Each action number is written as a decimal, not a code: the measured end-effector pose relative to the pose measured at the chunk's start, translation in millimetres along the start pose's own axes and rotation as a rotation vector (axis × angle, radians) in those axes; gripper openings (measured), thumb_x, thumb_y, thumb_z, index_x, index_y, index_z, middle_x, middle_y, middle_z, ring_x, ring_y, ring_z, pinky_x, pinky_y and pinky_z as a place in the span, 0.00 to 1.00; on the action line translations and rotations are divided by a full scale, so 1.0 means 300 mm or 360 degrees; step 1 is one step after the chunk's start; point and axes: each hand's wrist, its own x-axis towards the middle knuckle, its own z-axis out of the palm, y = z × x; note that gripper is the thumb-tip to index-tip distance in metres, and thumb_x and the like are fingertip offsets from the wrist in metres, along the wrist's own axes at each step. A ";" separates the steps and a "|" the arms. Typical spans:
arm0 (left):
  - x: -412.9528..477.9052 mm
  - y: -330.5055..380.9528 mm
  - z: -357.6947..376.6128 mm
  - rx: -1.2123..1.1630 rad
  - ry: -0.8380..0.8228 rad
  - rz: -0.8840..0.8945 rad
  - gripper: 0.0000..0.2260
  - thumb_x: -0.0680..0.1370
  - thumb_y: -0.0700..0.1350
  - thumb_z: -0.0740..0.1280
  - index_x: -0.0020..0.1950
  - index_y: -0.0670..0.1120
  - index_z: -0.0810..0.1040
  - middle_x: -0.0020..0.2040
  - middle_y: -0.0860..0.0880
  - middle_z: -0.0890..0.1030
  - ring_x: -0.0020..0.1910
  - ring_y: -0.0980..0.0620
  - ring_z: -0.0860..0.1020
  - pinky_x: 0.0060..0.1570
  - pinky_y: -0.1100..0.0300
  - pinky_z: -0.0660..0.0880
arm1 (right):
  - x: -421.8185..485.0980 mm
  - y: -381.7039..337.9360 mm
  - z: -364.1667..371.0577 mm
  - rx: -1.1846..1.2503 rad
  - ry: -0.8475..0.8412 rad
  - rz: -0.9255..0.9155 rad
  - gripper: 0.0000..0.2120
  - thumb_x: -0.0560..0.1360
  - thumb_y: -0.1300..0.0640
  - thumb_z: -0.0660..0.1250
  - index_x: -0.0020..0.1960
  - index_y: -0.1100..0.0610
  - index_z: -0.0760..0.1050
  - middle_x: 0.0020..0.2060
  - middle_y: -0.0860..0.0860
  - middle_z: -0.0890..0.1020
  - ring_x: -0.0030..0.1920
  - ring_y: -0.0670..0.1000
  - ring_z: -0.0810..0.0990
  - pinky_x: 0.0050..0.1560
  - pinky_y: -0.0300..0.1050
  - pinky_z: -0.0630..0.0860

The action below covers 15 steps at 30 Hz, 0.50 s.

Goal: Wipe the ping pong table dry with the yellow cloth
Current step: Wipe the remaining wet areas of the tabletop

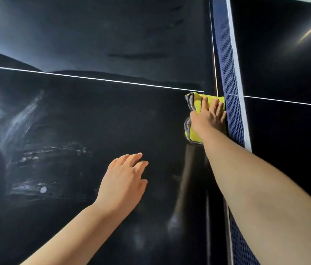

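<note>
yellow cloth (197, 104) with a grey edge lies folded on the dark table (93, 121), under the right hand (208, 119) and hard against the foot of the blue net (229, 73). the right hand presses flat on it, fingers straight and spread. the left hand (124, 178) is nearer the person and well apart to the left, palm down, fingers loose and parted, holding nothing; whether it touches the table i cannot tell. a thin white line (93, 78) runs just beyond the cloth. pale wet streaks (26, 121) shine far left of the left hand.
</note>
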 end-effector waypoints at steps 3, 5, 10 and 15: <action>0.027 -0.020 0.003 0.0049 0.0034 0.0002 0.23 0.57 0.49 0.80 0.50 0.49 0.84 0.55 0.50 0.82 0.52 0.49 0.81 0.51 0.55 0.77 | 0.119 -0.030 -0.031 -0.0001 -0.0012 -0.0042 0.31 0.82 0.45 0.51 0.81 0.48 0.42 0.80 0.55 0.42 0.79 0.56 0.38 0.76 0.55 0.35; 0.031 -0.045 0.005 0.0053 0.0032 -0.0025 0.23 0.57 0.49 0.80 0.51 0.49 0.84 0.55 0.50 0.82 0.52 0.49 0.81 0.52 0.55 0.77 | 0.193 -0.052 -0.051 0.0008 -0.0029 -0.0065 0.31 0.82 0.45 0.51 0.81 0.48 0.43 0.80 0.55 0.41 0.79 0.55 0.38 0.76 0.55 0.35; 0.023 -0.112 0.009 0.0064 0.0052 -0.0118 0.24 0.58 0.50 0.80 0.52 0.50 0.83 0.56 0.51 0.81 0.53 0.49 0.80 0.53 0.54 0.76 | 0.306 -0.127 -0.076 0.0016 -0.0020 -0.0046 0.31 0.82 0.44 0.51 0.81 0.47 0.44 0.80 0.55 0.42 0.79 0.56 0.38 0.77 0.56 0.35; 0.060 -0.163 0.020 0.0108 0.0102 -0.0150 0.24 0.57 0.49 0.80 0.51 0.49 0.84 0.55 0.49 0.82 0.53 0.48 0.81 0.51 0.54 0.76 | 0.302 -0.150 -0.064 -0.0023 -0.0013 -0.0077 0.30 0.82 0.44 0.50 0.80 0.46 0.44 0.80 0.55 0.42 0.79 0.57 0.38 0.75 0.58 0.34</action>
